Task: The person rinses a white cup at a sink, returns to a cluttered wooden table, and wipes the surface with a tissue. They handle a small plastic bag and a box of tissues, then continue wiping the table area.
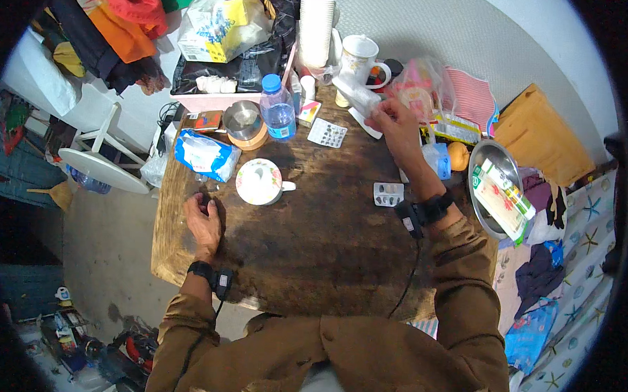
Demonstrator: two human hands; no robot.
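Observation:
My right hand reaches over the back right of the wooden table, its fingers pinching a translucent whitish plastic piece, blurred, perhaps a bag. A lidded white mug stands just behind it. On the left side of the table rests my left hand, loosely curled, with nothing seen in it. Close to that hand are a white floral cup with a lid and a blue-and-white soft pack. One blister pack lies mid-table; another blister pack is beside my right wrist.
A water bottle with a blue cap stands beside a metal cup. Stacked paper cups rise at the back. A steel bowl holding packets sits at the right edge. A white stool lies tipped on the left. Cables trail from both wrist straps.

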